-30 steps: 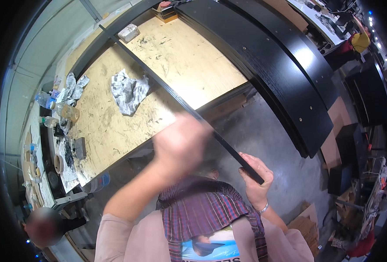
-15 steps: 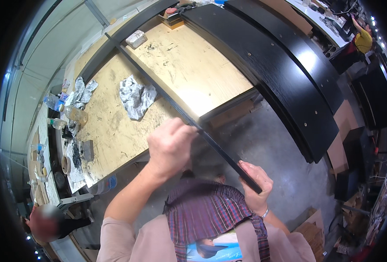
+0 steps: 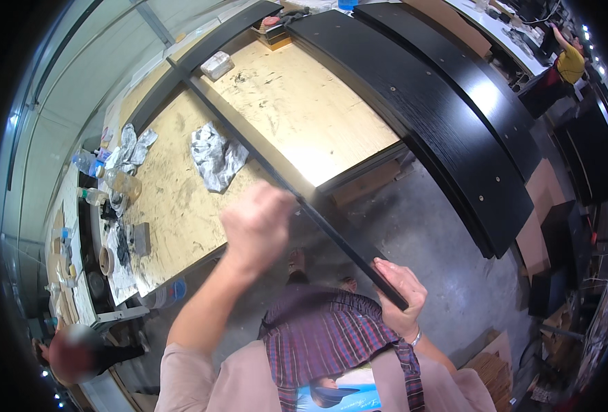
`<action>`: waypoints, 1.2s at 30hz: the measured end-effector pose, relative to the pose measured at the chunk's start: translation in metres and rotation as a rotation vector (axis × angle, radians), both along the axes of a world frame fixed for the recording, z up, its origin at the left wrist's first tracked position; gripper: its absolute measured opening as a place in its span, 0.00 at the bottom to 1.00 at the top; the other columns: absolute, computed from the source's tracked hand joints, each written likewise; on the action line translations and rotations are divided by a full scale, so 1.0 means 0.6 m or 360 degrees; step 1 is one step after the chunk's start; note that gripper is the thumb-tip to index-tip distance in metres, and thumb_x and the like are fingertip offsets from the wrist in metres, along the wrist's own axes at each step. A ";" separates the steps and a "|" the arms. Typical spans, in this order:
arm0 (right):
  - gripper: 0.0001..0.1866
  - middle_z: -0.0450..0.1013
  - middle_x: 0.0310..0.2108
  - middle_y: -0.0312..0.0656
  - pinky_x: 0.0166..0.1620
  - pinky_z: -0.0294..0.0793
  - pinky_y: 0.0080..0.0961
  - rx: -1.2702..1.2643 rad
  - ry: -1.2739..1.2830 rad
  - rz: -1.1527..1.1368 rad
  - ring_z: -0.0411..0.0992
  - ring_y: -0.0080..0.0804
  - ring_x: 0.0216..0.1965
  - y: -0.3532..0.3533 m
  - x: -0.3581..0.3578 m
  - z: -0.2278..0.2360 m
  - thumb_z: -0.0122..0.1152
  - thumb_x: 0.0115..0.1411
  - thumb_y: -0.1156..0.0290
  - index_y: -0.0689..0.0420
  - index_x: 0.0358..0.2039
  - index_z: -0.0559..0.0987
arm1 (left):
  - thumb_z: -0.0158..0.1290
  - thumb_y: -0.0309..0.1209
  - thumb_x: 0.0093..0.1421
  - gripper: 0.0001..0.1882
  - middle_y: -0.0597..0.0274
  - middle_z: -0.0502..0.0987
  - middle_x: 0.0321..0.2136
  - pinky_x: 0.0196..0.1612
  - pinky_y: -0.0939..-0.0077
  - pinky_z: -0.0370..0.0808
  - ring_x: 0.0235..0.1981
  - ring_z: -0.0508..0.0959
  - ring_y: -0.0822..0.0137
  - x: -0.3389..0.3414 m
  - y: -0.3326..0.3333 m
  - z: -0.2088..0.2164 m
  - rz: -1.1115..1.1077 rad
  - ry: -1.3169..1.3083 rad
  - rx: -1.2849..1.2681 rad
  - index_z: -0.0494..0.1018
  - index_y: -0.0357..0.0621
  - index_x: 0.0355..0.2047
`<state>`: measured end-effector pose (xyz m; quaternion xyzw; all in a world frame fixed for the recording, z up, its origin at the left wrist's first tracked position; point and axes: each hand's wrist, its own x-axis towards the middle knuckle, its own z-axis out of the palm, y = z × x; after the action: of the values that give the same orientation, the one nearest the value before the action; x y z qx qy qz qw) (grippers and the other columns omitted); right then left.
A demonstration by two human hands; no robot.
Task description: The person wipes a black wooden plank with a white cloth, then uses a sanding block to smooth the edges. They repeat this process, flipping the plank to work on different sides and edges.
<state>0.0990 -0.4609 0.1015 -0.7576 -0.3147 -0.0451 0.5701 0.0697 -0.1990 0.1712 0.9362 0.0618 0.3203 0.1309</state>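
A long, narrow black board (image 3: 340, 242) slants across the worktable (image 3: 173, 172), its near end sticking out over the table's front edge toward me. My right hand (image 3: 402, 287) is closed round that near end, thumb and fingers on either side of it. My left hand (image 3: 257, 223) is a fist, smeared by motion, beside the board's edge at about its middle. Whatever that fist holds, if anything, is hidden. Past my left hand a crumpled grey-white cloth (image 3: 216, 158) lies on the stained wooden tabletop.
Wide black panels (image 3: 427, 103) lie stacked to the right. A wrapped block (image 3: 217, 65) sits by the board's far end. At left are plastic bottles (image 3: 122, 182), another rag (image 3: 134, 147) and a grey block (image 3: 141, 238). One person (image 3: 77, 353) is lower left, another (image 3: 568, 65) far right.
My left fist has shifted slightly left and away from the board's edge. The right hand keeps its hold on the near end, and the board lies almost the same.
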 end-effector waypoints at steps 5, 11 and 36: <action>0.18 0.80 0.38 0.50 0.43 0.75 0.30 0.0032 0.0011 -0.0019 0.79 0.43 0.39 0.006 -0.003 0.002 0.62 0.44 0.87 0.63 0.39 0.82 | 0.60 0.22 0.46 0.06 0.58 0.69 0.17 0.20 0.65 0.68 0.18 0.72 0.57 -0.020 -0.029 -0.009 -0.0068 -0.0072 -0.0053 0.74 0.44 0.21; 0.21 0.79 0.38 0.51 0.46 0.74 0.30 0.0008 0.0016 -0.0021 0.79 0.43 0.40 0.003 -0.006 0.000 0.64 0.40 0.89 0.65 0.39 0.81 | 0.61 0.18 0.46 0.05 0.56 0.71 0.17 0.22 0.68 0.67 0.19 0.72 0.58 -0.013 0.005 -0.017 0.0106 -0.0151 -0.0086 0.75 0.40 0.21; 0.20 0.79 0.38 0.50 0.44 0.75 0.30 0.0023 0.0088 -0.0045 0.78 0.43 0.40 0.007 -0.004 0.003 0.62 0.42 0.88 0.64 0.39 0.82 | 0.60 0.20 0.49 0.05 0.60 0.73 0.22 0.27 0.73 0.72 0.24 0.75 0.62 -0.051 -0.088 0.007 -0.0701 0.0252 -0.0642 0.76 0.42 0.27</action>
<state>0.0968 -0.4565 0.1034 -0.7587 -0.2877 -0.0345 0.5834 0.0392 -0.2517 0.1752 0.9042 -0.0701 0.1916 0.3751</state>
